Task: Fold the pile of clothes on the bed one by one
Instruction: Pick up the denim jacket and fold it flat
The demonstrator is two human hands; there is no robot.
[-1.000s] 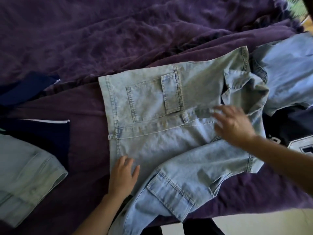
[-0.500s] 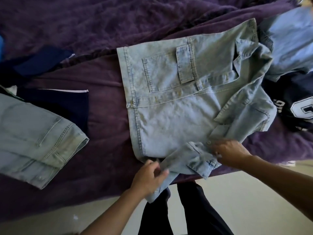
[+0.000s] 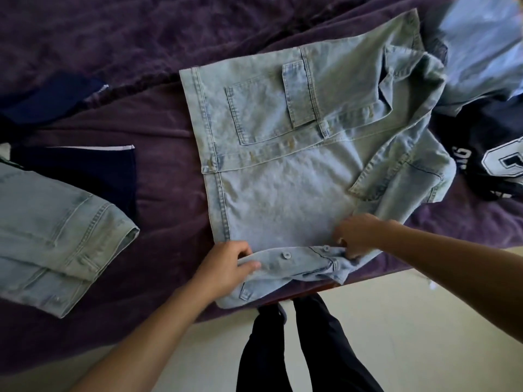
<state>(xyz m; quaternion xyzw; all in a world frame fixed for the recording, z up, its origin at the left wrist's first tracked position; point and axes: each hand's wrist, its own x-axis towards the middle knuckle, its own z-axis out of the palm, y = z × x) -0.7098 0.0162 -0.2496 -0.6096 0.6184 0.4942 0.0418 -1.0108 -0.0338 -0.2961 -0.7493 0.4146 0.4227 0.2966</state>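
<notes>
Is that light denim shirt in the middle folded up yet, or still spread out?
Partly folded. The denim shirt lies mostly flat; the left hand and right hand pinch its near buttoned edge, turned up.

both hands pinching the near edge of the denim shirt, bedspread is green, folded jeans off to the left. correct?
Not quite: the bedspread is purple, not green, as the head view shows. The rest holds: the left hand and right hand both grip the near edge of the denim shirt, and the folded jeans lie off to the left.
</notes>
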